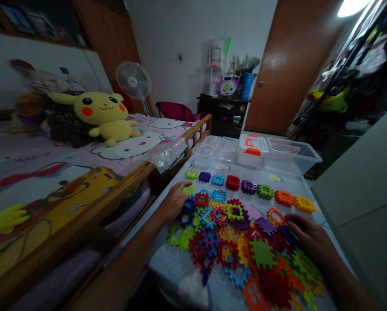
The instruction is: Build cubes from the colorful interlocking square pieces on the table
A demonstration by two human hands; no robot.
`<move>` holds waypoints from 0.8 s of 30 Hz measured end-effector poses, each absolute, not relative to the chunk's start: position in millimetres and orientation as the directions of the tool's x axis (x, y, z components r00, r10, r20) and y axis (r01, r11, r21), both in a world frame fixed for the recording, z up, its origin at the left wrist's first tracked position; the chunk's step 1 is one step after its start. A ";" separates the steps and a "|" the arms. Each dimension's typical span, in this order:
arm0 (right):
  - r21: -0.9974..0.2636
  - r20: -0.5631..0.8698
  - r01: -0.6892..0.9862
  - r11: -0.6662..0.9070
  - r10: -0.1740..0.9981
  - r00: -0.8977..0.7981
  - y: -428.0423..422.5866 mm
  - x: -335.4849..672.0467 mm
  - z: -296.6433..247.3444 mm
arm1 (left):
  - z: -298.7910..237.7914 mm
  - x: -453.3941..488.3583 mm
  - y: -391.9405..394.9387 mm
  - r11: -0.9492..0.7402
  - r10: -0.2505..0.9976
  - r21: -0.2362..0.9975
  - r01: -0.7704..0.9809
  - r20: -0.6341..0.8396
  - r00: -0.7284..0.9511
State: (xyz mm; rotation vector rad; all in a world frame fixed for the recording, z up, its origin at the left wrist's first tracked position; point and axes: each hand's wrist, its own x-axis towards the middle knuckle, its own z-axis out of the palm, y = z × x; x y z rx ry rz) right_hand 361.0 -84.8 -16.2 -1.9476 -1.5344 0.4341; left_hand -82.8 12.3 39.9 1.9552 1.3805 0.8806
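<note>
A heap of colourful interlocking plastic tiles (238, 242) covers the near part of a small table (180, 268). Behind it runs a row of single tiles: green (191, 174), purple (204, 176), blue (218, 180), red (232, 182), and several more out to a yellow one (305, 204). My left hand (174, 201) rests at the heap's left edge, fingers curled on a light green tile (188, 189). My right hand (305, 233) lies on the heap's right side, fingers bent down onto the tiles; what it grips is hidden.
Clear plastic boxes (293, 157), one with a white lid and orange clasp (252, 149), stand at the table's far end. A wooden-railed bed (122, 185) with a yellow plush toy (104, 114) lies to the left. A fan (133, 80), dark cabinet (224, 114) and door (287, 65) stand beyond.
</note>
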 end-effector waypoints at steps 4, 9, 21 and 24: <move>-0.637 0.120 0.760 -0.131 0.956 0.266 -84.3 360.1 -12.9 | 31.6 -122.9 -6.6 -0.218 0.976 0.697 0.683 0.150 0.158; -0.629 0.090 0.761 -0.158 0.958 0.273 -83.0 363.6 -15.8 | 22.0 -135.4 -33.1 -0.295 0.945 0.614 0.732 0.075 0.319; -0.640 0.116 0.756 -0.136 0.955 0.271 -83.8 362.4 -15.2 | 24.5 -125.2 -28.9 -0.251 0.965 0.685 0.684 0.121 0.233; -0.635 0.111 0.759 -0.139 0.957 0.268 -83.3 362.9 -15.4 | 26.5 -123.7 -29.3 -0.202 0.979 0.765 0.612 0.160 0.122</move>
